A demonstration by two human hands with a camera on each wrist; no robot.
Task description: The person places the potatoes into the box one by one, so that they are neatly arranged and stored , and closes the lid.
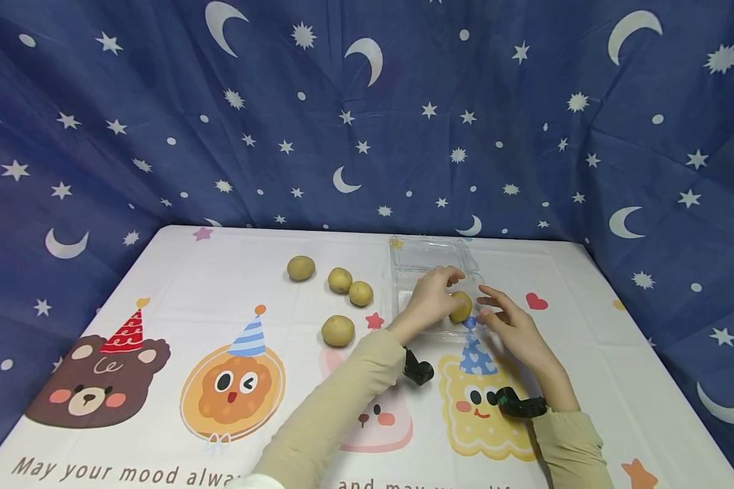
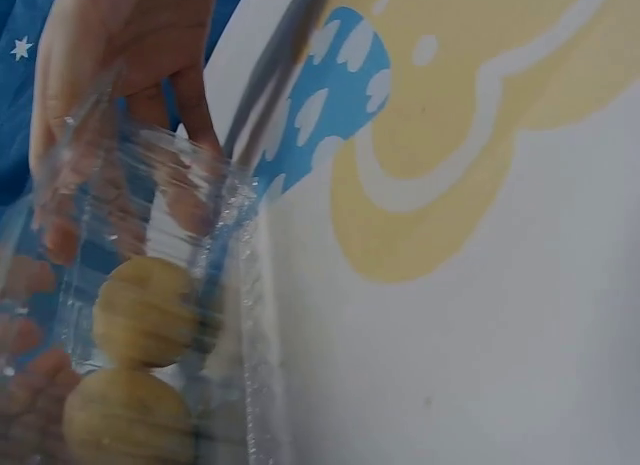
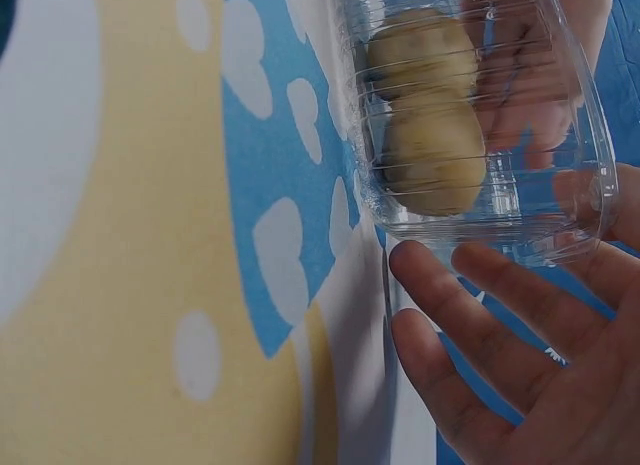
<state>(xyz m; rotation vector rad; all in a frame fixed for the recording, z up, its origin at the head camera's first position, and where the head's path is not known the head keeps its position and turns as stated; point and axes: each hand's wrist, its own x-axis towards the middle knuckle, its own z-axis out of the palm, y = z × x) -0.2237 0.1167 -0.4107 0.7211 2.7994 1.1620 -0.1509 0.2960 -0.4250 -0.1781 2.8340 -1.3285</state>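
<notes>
A clear plastic clamshell box (image 1: 404,299) lies with its lid (image 1: 431,252) folded back, away from the person. Through its ribbed wall the right wrist view shows two potatoes, one (image 3: 435,160) touching the other (image 3: 422,55). From above, one potato (image 1: 461,307) shows, and the left hand (image 1: 431,295) covers part of the box. That hand reaches over the box, its fingers extended beside the potatoes. At the box's right side is the right hand (image 1: 514,324), fingers spread, fingertips (image 3: 410,260) at the wall; it holds nothing.
Left of the box lie several loose potatoes: a large one (image 1: 338,331) nearest the person, a small pair (image 1: 340,280) in the middle, and another (image 1: 301,268) farther back. A printed white cloth (image 1: 128,448) covers the table. A blue starry curtain (image 1: 281,136) hangs behind it.
</notes>
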